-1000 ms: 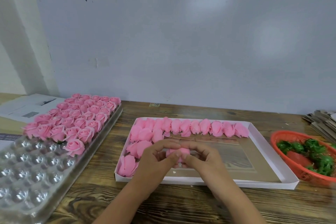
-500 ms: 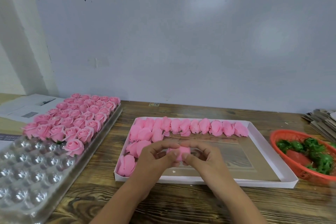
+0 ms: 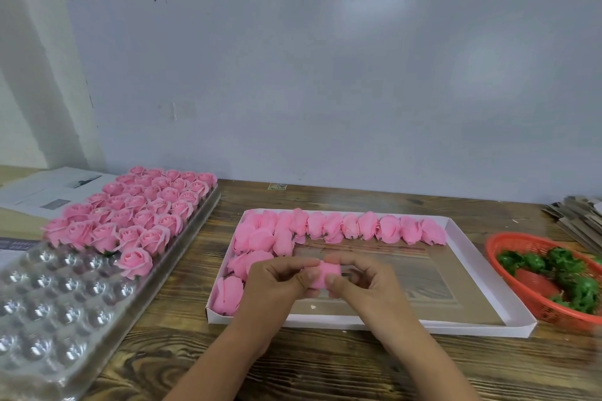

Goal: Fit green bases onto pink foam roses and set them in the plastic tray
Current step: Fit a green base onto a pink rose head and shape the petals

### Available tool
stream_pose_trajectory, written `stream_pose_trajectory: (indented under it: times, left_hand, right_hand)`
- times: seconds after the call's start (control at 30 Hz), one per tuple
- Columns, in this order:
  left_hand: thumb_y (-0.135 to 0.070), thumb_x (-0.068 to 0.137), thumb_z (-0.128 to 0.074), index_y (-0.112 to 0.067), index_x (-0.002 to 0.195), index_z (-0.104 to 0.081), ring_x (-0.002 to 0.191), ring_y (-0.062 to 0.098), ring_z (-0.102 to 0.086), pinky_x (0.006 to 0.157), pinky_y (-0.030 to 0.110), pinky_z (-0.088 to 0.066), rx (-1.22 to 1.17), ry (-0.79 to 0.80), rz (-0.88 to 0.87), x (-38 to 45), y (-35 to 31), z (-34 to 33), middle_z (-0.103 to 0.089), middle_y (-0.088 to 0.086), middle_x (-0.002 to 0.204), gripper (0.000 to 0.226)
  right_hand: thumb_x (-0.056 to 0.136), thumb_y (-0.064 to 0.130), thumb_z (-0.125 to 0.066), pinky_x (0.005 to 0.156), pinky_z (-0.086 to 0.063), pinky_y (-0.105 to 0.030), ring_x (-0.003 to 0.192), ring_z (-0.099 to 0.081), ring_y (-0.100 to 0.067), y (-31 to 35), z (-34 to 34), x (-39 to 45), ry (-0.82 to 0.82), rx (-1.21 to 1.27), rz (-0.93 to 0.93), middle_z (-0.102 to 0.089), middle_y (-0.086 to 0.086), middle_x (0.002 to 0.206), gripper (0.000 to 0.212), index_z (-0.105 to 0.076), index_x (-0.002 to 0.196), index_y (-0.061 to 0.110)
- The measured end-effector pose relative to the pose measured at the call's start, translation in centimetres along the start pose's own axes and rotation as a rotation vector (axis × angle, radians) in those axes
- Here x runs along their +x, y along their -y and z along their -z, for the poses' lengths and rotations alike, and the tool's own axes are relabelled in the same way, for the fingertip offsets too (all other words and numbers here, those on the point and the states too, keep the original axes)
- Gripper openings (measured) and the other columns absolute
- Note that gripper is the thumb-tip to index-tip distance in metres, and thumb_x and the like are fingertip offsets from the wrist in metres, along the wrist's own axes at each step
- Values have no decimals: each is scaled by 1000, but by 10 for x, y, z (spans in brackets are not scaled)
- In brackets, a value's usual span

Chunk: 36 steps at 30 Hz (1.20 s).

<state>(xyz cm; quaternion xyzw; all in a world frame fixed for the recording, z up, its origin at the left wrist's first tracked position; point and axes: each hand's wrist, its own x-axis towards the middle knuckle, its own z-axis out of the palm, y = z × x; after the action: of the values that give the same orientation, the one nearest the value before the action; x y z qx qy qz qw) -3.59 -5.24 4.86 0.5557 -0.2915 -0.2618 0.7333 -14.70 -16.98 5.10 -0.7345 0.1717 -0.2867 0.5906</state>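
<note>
Both hands meet over the white cardboard box (image 3: 488,329) and pinch one pink foam rose (image 3: 324,274) between them. My left hand (image 3: 277,283) grips it from the left, my right hand (image 3: 361,283) from the right. No green base shows on that rose. Several loose pink roses (image 3: 342,226) lie in the box along its far and left sides. Green bases (image 3: 566,273) sit in an orange basket (image 3: 508,244) at the right. The clear plastic tray (image 3: 49,312) lies at the left, its far half filled with finished roses (image 3: 143,208).
Newspaper sheets (image 3: 49,185) lie at the far left behind the tray. A stack of grey card pieces (image 3: 580,218) sits at the far right. A pale wall board stands behind the wooden table (image 3: 325,368).
Both hands have kept hold of the rose and lifted it slightly away from me over the box. Nothing else has moved.
</note>
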Motion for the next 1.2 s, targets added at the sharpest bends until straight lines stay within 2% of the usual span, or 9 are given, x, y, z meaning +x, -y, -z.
stream_pose_trajectory:
  times: [0.17,0.3,0.57,0.7,0.83,0.93,1.03,1.1,1.2]
  left_hand:
    - [-18,71,-75,-23,80,-83,81,20,-76,66,23,-60,26,-1,-1,0,1,1,-79,11,89,13]
    - [-18,72,-74,-25,79,-84,80,19,-75,66,23,-60,27,-15,0,0,0,0,-79,9,90,14]
    - [-12,75,-74,-30,75,-83,75,19,-75,64,21,-59,32,-33,20,1,0,-2,-79,4,90,20]
    - [-19,70,-74,-31,76,-83,75,20,-75,65,21,-59,26,-29,24,1,0,-1,-79,5,90,16]
    - [-21,69,-74,-31,78,-83,75,20,-75,66,22,-59,29,-27,30,1,0,0,-79,5,91,16]
    - [-22,69,-74,-30,77,-83,76,19,-75,65,22,-59,27,-18,28,2,0,1,-79,5,90,15]
    - [-21,70,-74,-28,78,-84,74,19,-75,65,22,-60,23,-18,31,2,1,1,-79,6,90,14]
    - [-21,70,-74,-28,78,-84,74,19,-75,66,23,-59,24,-20,33,2,1,1,-79,6,90,14]
    - [-21,70,-75,-28,78,-84,74,20,-75,66,23,-60,26,-25,40,2,1,1,-79,6,90,14]
  right_hand:
    - [85,15,-75,75,-54,-35,73,-65,-21,-3,5,2,25,-33,-62,-72,-16,81,27,-74,97,39]
    - [97,29,-56,71,-58,-28,77,-67,-15,-1,11,3,32,7,-71,-73,-7,88,21,-76,95,26]
    - [92,7,-58,81,-43,-32,89,-61,-22,17,109,11,-461,-598,-62,-69,1,90,19,-72,98,18]
    - [83,4,-56,59,-43,-29,71,-63,-31,7,195,9,-614,-888,-326,-70,-10,77,18,-72,90,7]
    - [90,15,-62,65,-56,-42,71,-65,-28,-24,255,21,-446,-1040,-719,-67,-14,86,16,-68,103,8]
    - [90,39,-65,59,-46,-30,76,-60,-17,-44,266,22,-280,-1240,-721,-69,-7,107,30,-71,112,20]
    - [90,39,-64,64,-50,-29,86,-62,-19,-53,269,26,-242,-1242,-682,-68,-5,117,29,-71,113,23]
    - [91,31,-62,79,-54,-31,92,-63,-19,-51,269,31,-196,-1283,-753,-69,-3,114,23,-72,110,24]
    - [92,23,-58,70,-54,-26,80,-65,-13,-43,267,35,-163,-1346,-847,-67,1,91,20,-73,105,22]
